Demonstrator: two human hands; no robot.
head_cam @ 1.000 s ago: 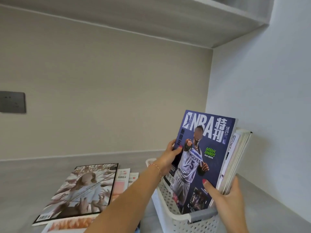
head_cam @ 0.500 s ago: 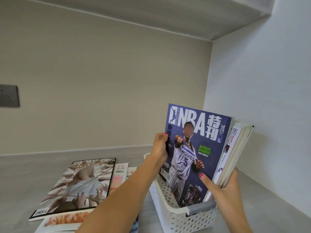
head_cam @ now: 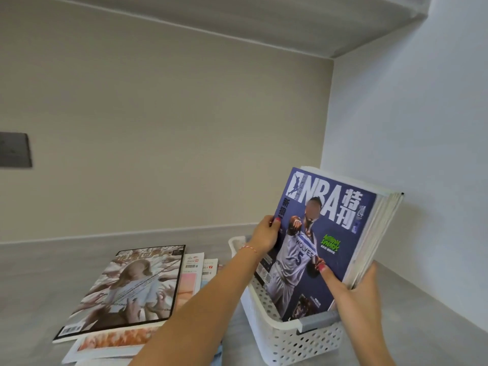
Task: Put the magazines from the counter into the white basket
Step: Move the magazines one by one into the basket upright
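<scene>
A blue NBA magazine [head_cam: 324,233] stands upright in the white perforated basket [head_cam: 298,344] at the lower right, leaning against several other magazines [head_cam: 380,233] behind it. My left hand [head_cam: 265,235] grips the NBA magazine's left edge. My right hand [head_cam: 356,289] clasps the right edge of the upright bundle, thumb on the blue cover. A stack of magazines [head_cam: 129,289] lies flat on the grey counter [head_cam: 39,273] to the left of the basket, topped by a cover showing a figure among many hands.
A white side wall [head_cam: 422,154] runs close behind the basket on the right. The beige back wall carries a dark switch plate [head_cam: 14,150] at the left. A shelf underside [head_cam: 237,17] hangs overhead.
The NBA magazine has closed against the bundle behind it, so the gap that showed a white cover is gone. My left hand stays on its left edge.
</scene>
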